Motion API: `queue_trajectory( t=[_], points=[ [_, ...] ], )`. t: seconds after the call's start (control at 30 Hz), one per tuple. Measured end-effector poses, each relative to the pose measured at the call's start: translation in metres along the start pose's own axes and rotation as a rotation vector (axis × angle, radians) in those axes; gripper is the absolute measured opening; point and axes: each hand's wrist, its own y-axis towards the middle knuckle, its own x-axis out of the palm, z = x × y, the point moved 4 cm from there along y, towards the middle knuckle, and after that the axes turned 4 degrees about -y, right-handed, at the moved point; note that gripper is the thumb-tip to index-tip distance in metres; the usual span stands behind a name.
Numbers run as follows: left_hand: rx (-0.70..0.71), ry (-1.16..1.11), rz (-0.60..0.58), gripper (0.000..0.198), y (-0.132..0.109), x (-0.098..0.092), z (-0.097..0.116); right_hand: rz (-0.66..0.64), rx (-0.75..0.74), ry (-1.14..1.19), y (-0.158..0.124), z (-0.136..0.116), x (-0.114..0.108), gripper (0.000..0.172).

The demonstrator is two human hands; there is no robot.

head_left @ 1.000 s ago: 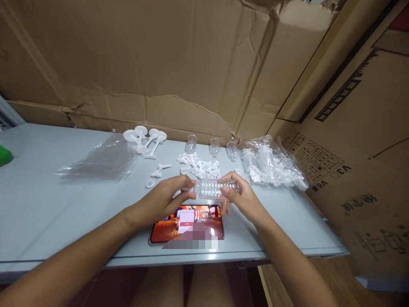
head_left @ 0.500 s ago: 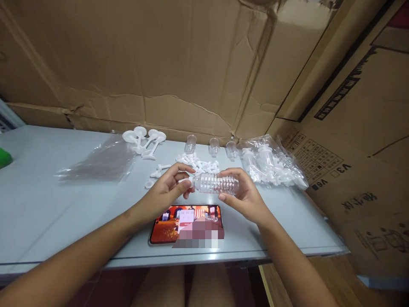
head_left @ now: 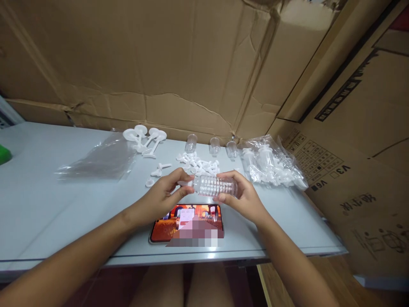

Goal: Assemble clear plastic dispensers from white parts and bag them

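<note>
A clear ribbed tube (head_left: 214,186) lies level in mid-air at the centre of the frame, just above a phone (head_left: 187,222) with a lit screen that lies flat on the pale bench (head_left: 47,204). What, if anything, is inside the tube cannot be told. The right hand (head_left: 244,198) cups the tube's right end, its fingers (head_left: 230,175) curled over the top and the thumb beneath, closed around it. The left hand (head_left: 164,196) meets the tube's left end, with its fingers (head_left: 182,174) pinched together on a small white piece (head_left: 184,183) at the mouth.

Right of centre, a clear bag (head_left: 275,164) holds more clear and white plastic parts. An emptied-looking clear bag (head_left: 102,160) lies flat at left centre. Three small clear cups (head_left: 212,146) stand in a row at the far edge, behind a loose heap of small white parts (head_left: 200,165). White disc-topped stems (head_left: 145,138) lie left of these.
</note>
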Motion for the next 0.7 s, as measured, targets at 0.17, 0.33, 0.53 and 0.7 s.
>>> queue_trajectory(
  t=[0.17, 0.33, 0.53, 0.7],
  points=[
    [0.093, 0.096, -0.040, 0.012, -0.001, 0.002, 0.002, -0.099, 0.137, 0.137, 0.003, 0.008, 0.008, 0.034],
    [0.072, 0.146, -0.080, 0.013, -0.001, 0.004, 0.001, -0.031, 0.183, 0.125, 0.005, 0.012, 0.006, 0.040],
    [0.080, 0.117, -0.085, 0.011, 0.001, 0.007, -0.001, -0.049, 0.191, 0.214, 0.004, 0.010, 0.001, 0.046],
    [0.057, -0.030, 0.047, 0.017, 0.006, 0.009, -0.002, -0.057, -0.006, 0.367, 0.005, -0.002, -0.004, 0.064]
  ],
)
